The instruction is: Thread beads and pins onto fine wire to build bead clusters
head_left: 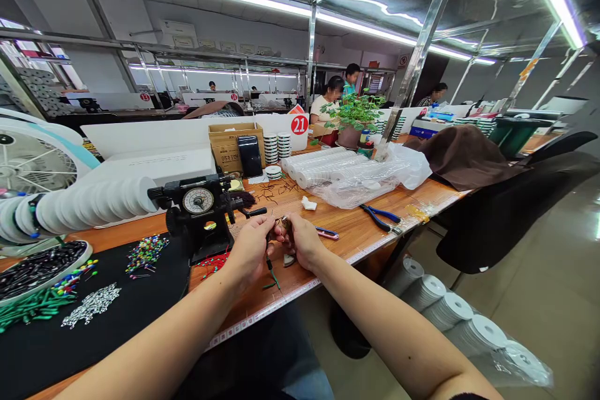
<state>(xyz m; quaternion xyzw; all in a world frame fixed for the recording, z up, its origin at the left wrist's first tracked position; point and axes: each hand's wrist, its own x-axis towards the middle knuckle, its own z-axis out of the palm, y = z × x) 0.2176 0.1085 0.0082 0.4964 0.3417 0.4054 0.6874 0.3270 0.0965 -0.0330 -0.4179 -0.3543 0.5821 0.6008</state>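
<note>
My left hand is closed, its thumb and fingers pinched together above the front of the wooden table. A thin dark strand with a green end hangs below its fingertips. My right hand is closed too, right beside the left. Between the fingertips a small dark piece with a shiny metallic bit shows, mostly hidden by the fingers. Under the right hand lies a small pale object. To the left stands a black machine with a round dial, and red cords lie at its foot.
Blue-handled pliers and a pink-edged cutter lie to the right. Wrapped rolls of white discs lie behind. On a black mat are colourful pins and small metal rings. A measuring tape runs along the table edge.
</note>
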